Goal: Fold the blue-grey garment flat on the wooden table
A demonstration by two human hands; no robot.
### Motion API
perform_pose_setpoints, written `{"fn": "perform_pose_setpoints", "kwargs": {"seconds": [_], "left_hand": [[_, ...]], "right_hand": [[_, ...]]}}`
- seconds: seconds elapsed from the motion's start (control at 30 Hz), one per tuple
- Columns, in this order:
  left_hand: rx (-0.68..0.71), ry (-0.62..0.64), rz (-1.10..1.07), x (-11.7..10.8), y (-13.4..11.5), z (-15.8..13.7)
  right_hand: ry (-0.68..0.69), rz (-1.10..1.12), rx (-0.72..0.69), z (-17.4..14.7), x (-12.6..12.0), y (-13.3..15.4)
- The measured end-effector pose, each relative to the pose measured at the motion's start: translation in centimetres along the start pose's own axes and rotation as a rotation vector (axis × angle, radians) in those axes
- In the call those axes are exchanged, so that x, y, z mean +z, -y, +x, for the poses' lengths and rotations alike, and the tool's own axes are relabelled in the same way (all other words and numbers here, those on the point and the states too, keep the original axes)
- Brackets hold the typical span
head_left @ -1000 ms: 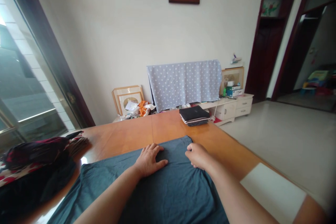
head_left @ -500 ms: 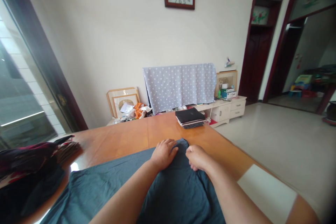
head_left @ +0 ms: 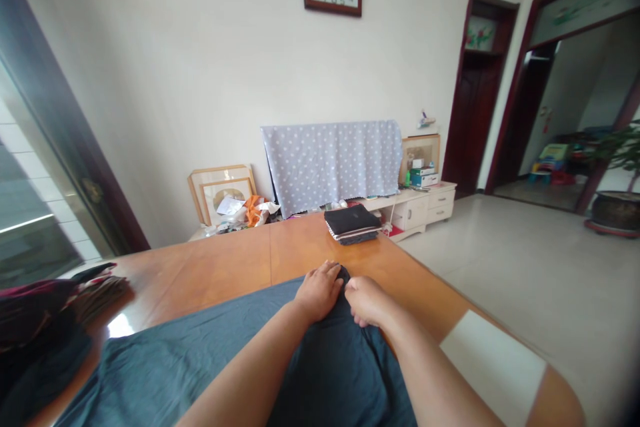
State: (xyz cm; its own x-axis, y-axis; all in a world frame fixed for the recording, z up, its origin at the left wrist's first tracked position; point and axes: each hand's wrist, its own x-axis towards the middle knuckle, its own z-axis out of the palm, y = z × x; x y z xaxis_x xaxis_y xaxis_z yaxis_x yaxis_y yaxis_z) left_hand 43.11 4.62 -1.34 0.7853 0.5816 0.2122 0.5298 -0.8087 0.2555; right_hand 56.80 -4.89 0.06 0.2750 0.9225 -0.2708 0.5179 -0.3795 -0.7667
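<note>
A dark teal garment with wrinkles lies spread over the near part of the wooden table; its exact kind does not show. My left hand rests palm down on its far part, fingers stretched forward over the cloth. Just to the right, my right hand is closed around the garment's edge, where folds run down from the fist. Between both hands a small bunched bit of cloth sticks up. The near part of the garment leaves the picture at the bottom.
A folded stack of dark clothes sits at the table's far edge. A pile of dark clothes lies at left. A white sheet lies at right. Behind stands a low cabinet with a polka-dot cover.
My left hand has slid slightly forward and right, closer to my right hand. The cloth between them is more bunched. The view has turned a little to the right.
</note>
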Motion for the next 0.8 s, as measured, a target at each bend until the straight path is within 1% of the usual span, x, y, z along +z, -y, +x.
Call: {"fn": "perform_pose_setpoints", "kwargs": {"seconds": [0.1, 0.17, 0.3, 0.37, 0.43, 0.5, 0.57, 0.63, 0.73, 0.8], "left_hand": [[-0.017, 0.059, 0.026, 1.2, -0.4, 0.7], [-0.025, 0.074, 0.037, 1.8, -0.5, 0.9], [-0.03, 0.088, -0.002, 1.8, -0.1, 0.9], [-0.042, 0.053, -0.043, 1.5, 0.0, 1.0], [-0.06, -0.037, -0.078, 0.9, 0.2, 1.0], [-0.076, -0.139, -0.097, 0.1, 0.2, 0.7], [-0.085, -0.196, -0.099, -0.8, 0.0, -0.1], [-0.086, -0.207, -0.09, -1.7, -0.6, -1.3], [-0.056, -0.189, -0.067, -2.7, -2.1, -3.8], [-0.035, -0.154, -0.055, -3.0, -3.5, -5.5]], "right_hand": [[-0.02, 0.016, 0.007, 0.4, 0.0, -0.4], [-0.043, 0.009, -0.015, 0.7, 0.0, -0.6], [-0.139, -0.046, -0.081, 0.7, -0.4, -0.5], [-0.205, -0.074, -0.106, 0.5, -0.8, -0.3], [-0.25, -0.082, -0.121, 0.3, -1.2, -0.2], [-0.259, -0.061, -0.122, 0.3, -1.4, 0.0], [-0.239, 0.002, -0.115, 0.3, -1.3, 0.1], [-0.212, 0.098, -0.111, 0.2, -1.0, 0.2], [-0.168, 0.251, -0.117, 0.1, -0.6, 0.5], [-0.126, 0.329, -0.117, 0.0, -0.4, 0.7]]}}
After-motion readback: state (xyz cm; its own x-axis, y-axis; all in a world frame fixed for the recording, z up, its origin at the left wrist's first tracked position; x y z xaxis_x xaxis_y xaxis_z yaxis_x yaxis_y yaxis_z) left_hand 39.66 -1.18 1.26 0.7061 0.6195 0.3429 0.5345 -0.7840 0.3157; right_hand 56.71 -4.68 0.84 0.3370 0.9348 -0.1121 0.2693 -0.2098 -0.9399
